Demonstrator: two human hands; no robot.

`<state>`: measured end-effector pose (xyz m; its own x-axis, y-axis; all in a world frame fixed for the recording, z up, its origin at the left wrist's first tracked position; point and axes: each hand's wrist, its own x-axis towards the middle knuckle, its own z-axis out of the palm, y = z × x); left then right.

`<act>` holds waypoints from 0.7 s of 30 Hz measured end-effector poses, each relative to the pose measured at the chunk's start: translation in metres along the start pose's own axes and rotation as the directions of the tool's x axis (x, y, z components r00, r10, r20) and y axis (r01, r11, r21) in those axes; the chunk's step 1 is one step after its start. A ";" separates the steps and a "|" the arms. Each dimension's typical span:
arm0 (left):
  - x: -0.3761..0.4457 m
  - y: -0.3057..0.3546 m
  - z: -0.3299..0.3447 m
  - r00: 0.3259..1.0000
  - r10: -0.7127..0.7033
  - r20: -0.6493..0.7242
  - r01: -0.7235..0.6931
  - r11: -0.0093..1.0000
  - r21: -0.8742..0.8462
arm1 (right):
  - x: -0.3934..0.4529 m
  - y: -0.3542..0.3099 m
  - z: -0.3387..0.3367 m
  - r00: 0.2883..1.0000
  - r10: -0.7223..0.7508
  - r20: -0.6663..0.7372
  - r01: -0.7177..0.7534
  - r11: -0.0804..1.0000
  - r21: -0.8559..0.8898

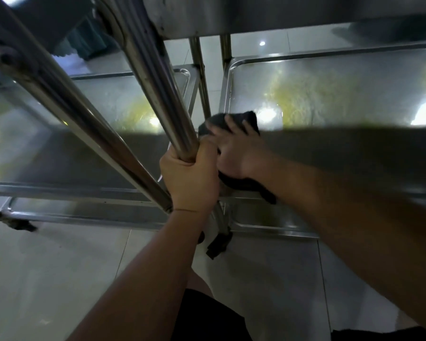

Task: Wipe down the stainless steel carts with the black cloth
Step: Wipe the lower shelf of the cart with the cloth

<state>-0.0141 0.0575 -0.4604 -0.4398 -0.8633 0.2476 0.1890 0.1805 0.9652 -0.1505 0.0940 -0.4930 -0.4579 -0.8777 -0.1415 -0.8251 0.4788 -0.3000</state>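
Head view, only one camera. Two stainless carts side by side: left cart shelf (59, 153), right cart shelf (342, 94).

Left hand (190, 178) has its fingers wrapped tight round a cart upright tube (158, 82) at its lower end, steadying it.

Right hand (236, 148) lies on the black cloth (241, 183), fingers spread and mostly straight, pressing it down at the near-left corner of the right cart shelf, just beside the left hand. Motion blur on the fingertips, so can't tell if any finger curls into the fabric.

Cloth is bunched, not folded flat. Long axis runs roughly from far edge (249, 116) toward the near edge of the shelf, slightly diagonal; a tail hangs toward the person at lower right of the palm.

Progress, my read: partial. Both shelves show yellowish smears and cloudy film further out, so those areas look unwiped. Cloth is only working the corner zone. Whether the uprights are cleaned is not determinable here. Upper shelf underside (280, 13) fills the top of frame; its state is unclear. Most of the visible surface probably remains.
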 end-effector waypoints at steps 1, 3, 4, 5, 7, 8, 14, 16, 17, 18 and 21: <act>0.000 0.000 0.000 1.000 0.000 0.002 0.000 1.000 0.003 | -0.014 -0.005 0.005 1.000 -0.020 -0.002 0.020 1.000 0.002; -0.001 0.001 0.001 1.000 -0.008 -0.009 0.008 1.000 0.008 | -0.034 -0.008 0.013 0.999 -0.031 -0.022 0.031 1.000 0.001; -0.002 0.002 0.001 1.000 -0.015 -0.015 0.015 1.000 0.010 | -0.041 -0.008 0.016 0.999 -0.026 -0.037 0.026 1.000 -0.001; -0.002 0.003 0.002 1.000 -0.018 -0.017 0.018 1.000 0.016 | -0.049 -0.006 0.018 0.999 -0.013 -0.052 0.013 1.000 0.001; -0.003 0.006 0.002 1.000 -0.025 -0.016 0.026 0.999 0.034 | -0.065 -0.002 0.022 0.997 0.007 -0.077 -0.007 1.000 0.003; -0.003 0.007 0.003 0.999 -0.029 -0.019 0.030 0.999 0.041 | -0.074 0.001 0.024 0.996 0.010 -0.087 -0.011 1.000 -0.001; -0.007 0.016 0.005 0.999 -0.018 -0.038 0.021 0.996 0.089 | -0.118 0.035 0.022 0.996 -0.081 -0.024 0.077 0.987 -0.140; -0.008 0.018 0.003 0.999 -0.039 -0.027 0.042 0.993 0.107 | -0.131 0.049 0.023 0.994 -0.109 -0.018 0.104 0.974 -0.202; -0.008 0.018 0.001 0.999 -0.050 -0.021 0.053 0.992 0.116 | -0.137 0.055 0.024 0.994 -0.112 -0.021 0.104 0.971 -0.213; -0.009 0.019 0.000 0.998 -0.061 -0.019 0.063 0.990 0.127 | -0.142 0.060 0.024 0.994 -0.109 -0.025 0.101 0.971 -0.215; -0.013 0.023 -0.001 0.996 -0.078 -0.041 0.084 0.981 0.176 | -0.159 0.073 0.025 0.994 -0.096 -0.061 0.079 0.971 -0.228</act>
<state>-0.0030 0.0717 -0.4418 -0.4165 -0.8934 0.1681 -0.0059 0.1876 0.9822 -0.1298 0.2682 -0.5165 -0.3964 -0.9165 -0.0540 -0.9124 0.3998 -0.0877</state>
